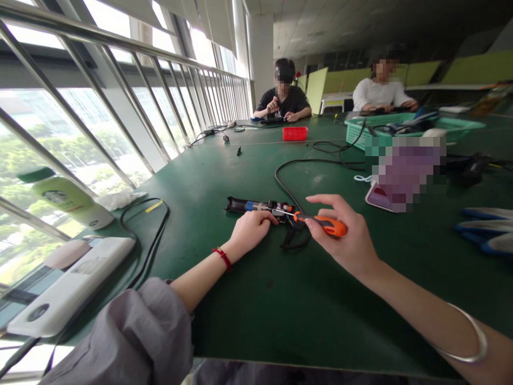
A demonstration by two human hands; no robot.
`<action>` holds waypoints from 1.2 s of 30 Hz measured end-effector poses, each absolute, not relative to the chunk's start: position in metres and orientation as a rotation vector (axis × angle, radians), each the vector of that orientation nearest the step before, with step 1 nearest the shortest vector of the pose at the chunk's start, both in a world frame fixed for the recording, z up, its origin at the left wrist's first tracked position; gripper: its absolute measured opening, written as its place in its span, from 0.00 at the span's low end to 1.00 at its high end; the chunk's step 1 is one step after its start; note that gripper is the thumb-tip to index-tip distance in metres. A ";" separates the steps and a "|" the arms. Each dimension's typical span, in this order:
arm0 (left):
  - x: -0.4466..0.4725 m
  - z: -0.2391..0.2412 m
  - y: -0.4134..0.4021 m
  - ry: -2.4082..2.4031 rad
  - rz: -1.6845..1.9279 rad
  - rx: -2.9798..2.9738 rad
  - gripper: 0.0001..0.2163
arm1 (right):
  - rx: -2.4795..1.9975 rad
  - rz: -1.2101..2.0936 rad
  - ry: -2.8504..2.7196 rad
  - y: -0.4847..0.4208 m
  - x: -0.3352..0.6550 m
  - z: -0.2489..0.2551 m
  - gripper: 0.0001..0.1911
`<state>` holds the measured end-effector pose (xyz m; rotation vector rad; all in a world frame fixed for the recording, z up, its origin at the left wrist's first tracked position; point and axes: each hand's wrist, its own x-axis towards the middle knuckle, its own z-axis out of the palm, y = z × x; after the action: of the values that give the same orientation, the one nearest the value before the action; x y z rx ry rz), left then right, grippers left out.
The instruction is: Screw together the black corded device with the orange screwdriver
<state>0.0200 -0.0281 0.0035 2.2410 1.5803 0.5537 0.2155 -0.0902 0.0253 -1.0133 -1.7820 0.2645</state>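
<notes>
A long, dark green table [248,299] fills a large open workroom and runs away from the viewer. Along the left side, tall windows [100,117] behind slanted metal railings [120,43] let in bright daylight and show green trees outside, with a white pillar [262,53] where the windows end. The ceiling [360,21] is dim, and low yellow-green partitions [460,69] line the far right of the room.

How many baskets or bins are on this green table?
2: a small red bin mid-table near the far person, and a larger green basket to its right, holding cables. Others may be hidden behind the blurred patch.
</notes>
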 end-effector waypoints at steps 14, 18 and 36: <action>0.020 0.004 -0.029 1.580 0.533 2.246 0.17 | -0.986 0.216 -1.726 -0.088 0.215 0.024 0.20; 0.020 0.004 -0.028 1.573 0.542 2.258 0.17 | -1.021 0.255 -1.710 -0.088 0.214 0.024 0.21; 0.021 0.004 -0.028 1.568 0.540 2.269 0.16 | -1.041 0.342 -1.778 -0.091 0.215 0.025 0.14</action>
<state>0.0205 -0.0277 0.0037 2.2687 1.5685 0.5402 0.2147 -0.0911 0.0254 -1.0415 -1.7781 0.3416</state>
